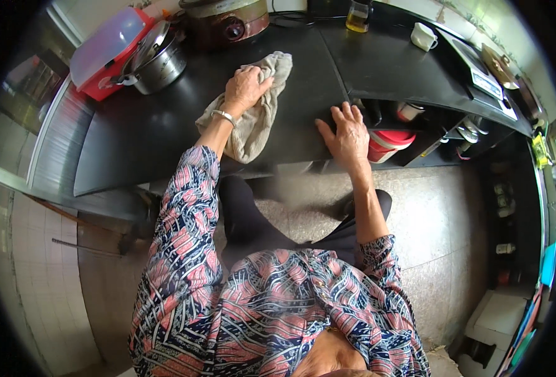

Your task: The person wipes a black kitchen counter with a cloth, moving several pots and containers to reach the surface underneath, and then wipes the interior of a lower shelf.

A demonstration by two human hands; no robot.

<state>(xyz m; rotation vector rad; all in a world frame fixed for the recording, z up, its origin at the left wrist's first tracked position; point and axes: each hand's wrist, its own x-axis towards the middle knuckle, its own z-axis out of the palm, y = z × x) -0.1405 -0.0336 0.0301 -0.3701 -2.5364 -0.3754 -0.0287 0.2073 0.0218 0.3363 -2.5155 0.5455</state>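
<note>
My left hand (246, 92), with a bangle at its wrist, grips a crumpled beige cloth (254, 134) that lies on the black countertop (301, 99). The cloth spreads out on both sides of the hand, and its lower end lies close to the counter's front edge. My right hand (348, 136) rests palm down at the counter's edge with its fingers spread and holds nothing. Just beside it, in an opening below the counter, is a red container (391, 141).
A steel pot (158, 70) with a lid and a red bin with a clear cover (110, 52) stand at the left. Behind are a large round cooker (231, 23) and a glass jug with yellow liquid (358, 18). A white cup (423, 36) and a flat stove (476, 70) are at the right.
</note>
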